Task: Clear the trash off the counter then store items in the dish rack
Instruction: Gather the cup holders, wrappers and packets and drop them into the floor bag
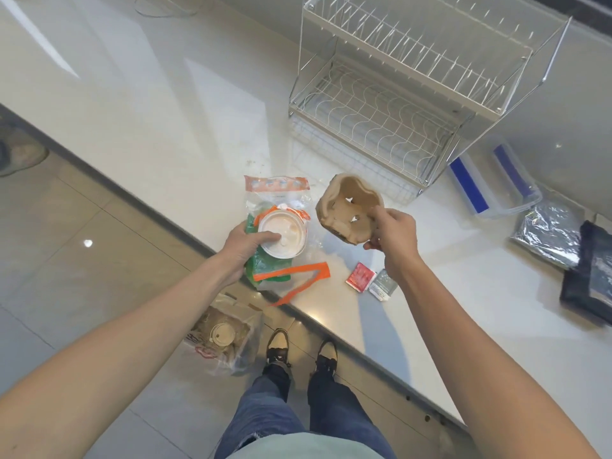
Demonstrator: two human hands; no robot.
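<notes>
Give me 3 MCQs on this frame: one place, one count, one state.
1. Where do the sauce packets lie?
A. in the dish rack
B. on the counter under the right forearm
C. on the floor

2. How many tiers does the dish rack have?
A. one
B. two
C. four

3. What is the right hand doing?
A. holding the cardboard cup carrier above the counter
B. resting flat
C. gripping a plate

Key: 1 B, both packets sit on the counter beside the forearm. 2 B, an upper and a lower shelf show. 3 A, the fingers pinch the carrier's edge, lifted clear of the counter.
</notes>
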